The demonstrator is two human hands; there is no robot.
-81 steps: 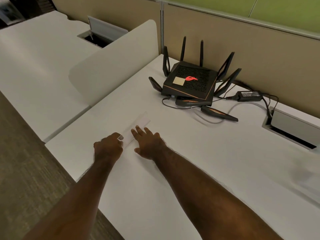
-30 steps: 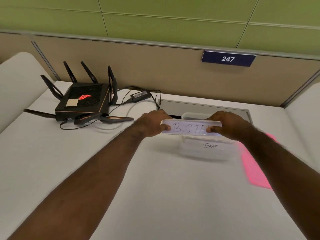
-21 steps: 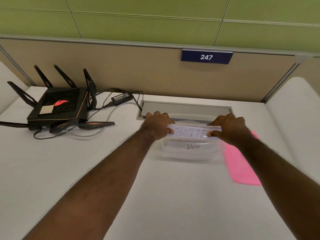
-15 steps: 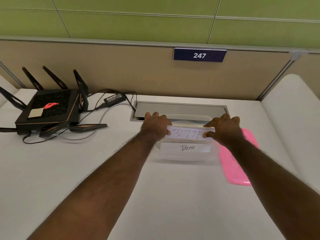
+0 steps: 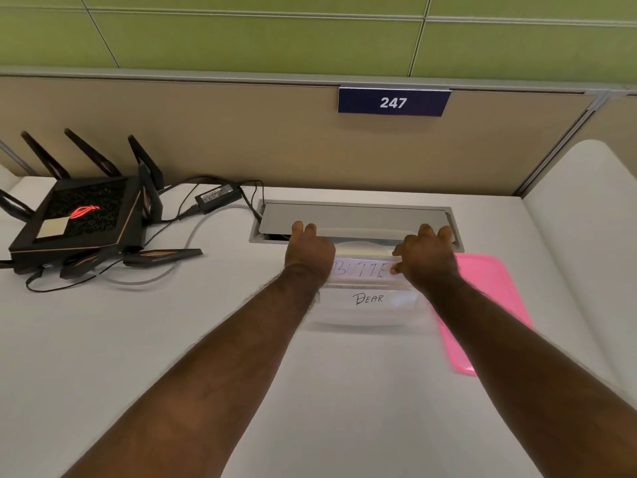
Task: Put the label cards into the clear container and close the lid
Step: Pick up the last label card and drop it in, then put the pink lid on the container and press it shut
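A white label card (image 5: 362, 269) with handwritten letters hangs just over the open top of the clear container (image 5: 365, 315). My left hand (image 5: 310, 250) pinches its left end and my right hand (image 5: 427, 257) pinches its right end. Inside the container, a second card reading "Bear" (image 5: 367, 299) shows through the front wall. The pink lid (image 5: 489, 305) lies flat on the desk to the right of the container, partly under my right forearm.
A black router (image 5: 79, 219) with several antennas, its power brick (image 5: 217, 196) and cables sit at the left rear. A grey cable hatch (image 5: 355, 215) is set in the desk right behind the container. A tan partition with a "247" sign (image 5: 393, 102) closes the back.
I took the card off the desk at the left with both hands and carried it right to the container. Over the last second it has sunk lower onto the container's opening.
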